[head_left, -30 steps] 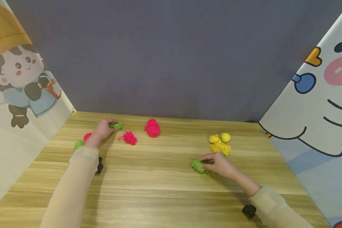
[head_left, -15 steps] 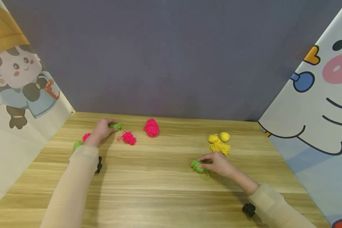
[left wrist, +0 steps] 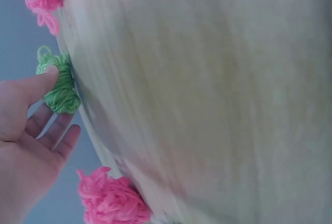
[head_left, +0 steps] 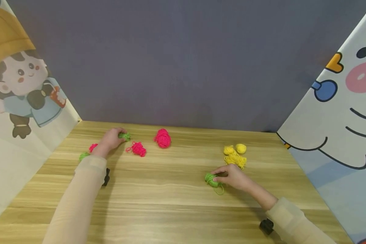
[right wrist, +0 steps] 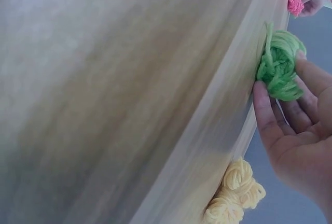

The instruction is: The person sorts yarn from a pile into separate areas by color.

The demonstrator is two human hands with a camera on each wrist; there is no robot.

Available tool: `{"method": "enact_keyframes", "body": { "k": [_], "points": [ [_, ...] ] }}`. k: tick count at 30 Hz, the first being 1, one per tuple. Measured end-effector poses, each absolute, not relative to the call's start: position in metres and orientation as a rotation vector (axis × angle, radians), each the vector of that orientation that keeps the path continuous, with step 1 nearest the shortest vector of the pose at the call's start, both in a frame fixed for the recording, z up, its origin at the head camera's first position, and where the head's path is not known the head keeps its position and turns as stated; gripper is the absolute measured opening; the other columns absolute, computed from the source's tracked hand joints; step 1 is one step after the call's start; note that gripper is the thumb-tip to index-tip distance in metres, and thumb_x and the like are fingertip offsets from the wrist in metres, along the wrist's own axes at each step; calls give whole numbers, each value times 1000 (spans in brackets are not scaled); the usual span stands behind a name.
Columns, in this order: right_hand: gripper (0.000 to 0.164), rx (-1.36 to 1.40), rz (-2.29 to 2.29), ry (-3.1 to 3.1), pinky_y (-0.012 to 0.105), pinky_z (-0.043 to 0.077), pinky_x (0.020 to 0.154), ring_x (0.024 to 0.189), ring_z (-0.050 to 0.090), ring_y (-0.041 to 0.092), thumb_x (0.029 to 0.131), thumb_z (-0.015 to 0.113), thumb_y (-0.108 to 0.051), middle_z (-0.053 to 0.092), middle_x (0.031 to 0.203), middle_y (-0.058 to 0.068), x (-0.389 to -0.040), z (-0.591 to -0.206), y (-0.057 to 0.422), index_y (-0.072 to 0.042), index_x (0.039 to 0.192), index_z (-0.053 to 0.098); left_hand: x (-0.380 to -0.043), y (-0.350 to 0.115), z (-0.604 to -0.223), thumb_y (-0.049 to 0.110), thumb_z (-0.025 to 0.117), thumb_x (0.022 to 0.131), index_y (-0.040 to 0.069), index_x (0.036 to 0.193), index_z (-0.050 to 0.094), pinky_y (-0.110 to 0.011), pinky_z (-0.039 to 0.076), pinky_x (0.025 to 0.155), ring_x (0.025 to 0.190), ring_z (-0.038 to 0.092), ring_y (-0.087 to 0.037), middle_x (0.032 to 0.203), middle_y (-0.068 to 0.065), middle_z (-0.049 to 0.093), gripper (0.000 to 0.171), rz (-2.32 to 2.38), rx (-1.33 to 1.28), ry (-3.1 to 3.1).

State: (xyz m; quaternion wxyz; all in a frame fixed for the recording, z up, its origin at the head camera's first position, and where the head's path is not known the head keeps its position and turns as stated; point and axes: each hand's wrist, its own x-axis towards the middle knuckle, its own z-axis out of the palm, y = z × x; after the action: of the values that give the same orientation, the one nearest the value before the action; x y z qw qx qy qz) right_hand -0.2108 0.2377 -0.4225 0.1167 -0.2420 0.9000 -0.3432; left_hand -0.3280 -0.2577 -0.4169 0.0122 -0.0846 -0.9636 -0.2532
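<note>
At the back left of the table, my left hand [head_left: 111,139] pinches a small green yarn bundle [head_left: 125,136]. In the left wrist view the thumb lies on the near face of this green yarn [left wrist: 63,90], with fingers behind it. My right hand [head_left: 235,177], right of the middle, holds a green yarn ball [head_left: 211,179] between thumb and fingers, close over the wood. A loose strand loops out beneath that ball. From the right wrist view, the same green ball [right wrist: 280,68] sits at the fingertips by the table surface.
Pink yarn bundles [head_left: 138,149] and a larger pink ball [head_left: 163,139] lie right of my left hand. Another pink bundle [head_left: 93,147] and a green one [head_left: 84,156] show behind the left forearm. Yellow yarn [head_left: 235,159] lies beyond my right hand. A grey wall [head_left: 183,67] closes the back.
</note>
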Motion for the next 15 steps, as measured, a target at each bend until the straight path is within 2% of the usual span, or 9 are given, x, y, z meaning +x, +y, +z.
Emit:
{"method": "enact_keyframes", "body": {
  "k": [7, 15],
  "points": [
    [27, -688, -1020, 2633, 22, 52, 54, 82, 66, 12, 86, 69, -26, 70, 105, 10, -210, -425, 238, -9, 107, 71, -326, -252, -409, 9, 59, 92, -6, 123, 53, -56, 34, 104, 121, 43, -48, 128, -31, 50, 35, -789, -250, -3014],
    [26, -687, -1027, 2628, 23, 48, 48, 73, 64, 7, 86, 69, -24, 70, 105, 11, -211, -423, 237, -9, 107, 71, -323, -243, -395, 12, 60, 92, -6, 123, 54, -54, 39, 99, 114, 49, -44, 123, -29, 54, 37, -856, -202, -3006]
  ]
}}
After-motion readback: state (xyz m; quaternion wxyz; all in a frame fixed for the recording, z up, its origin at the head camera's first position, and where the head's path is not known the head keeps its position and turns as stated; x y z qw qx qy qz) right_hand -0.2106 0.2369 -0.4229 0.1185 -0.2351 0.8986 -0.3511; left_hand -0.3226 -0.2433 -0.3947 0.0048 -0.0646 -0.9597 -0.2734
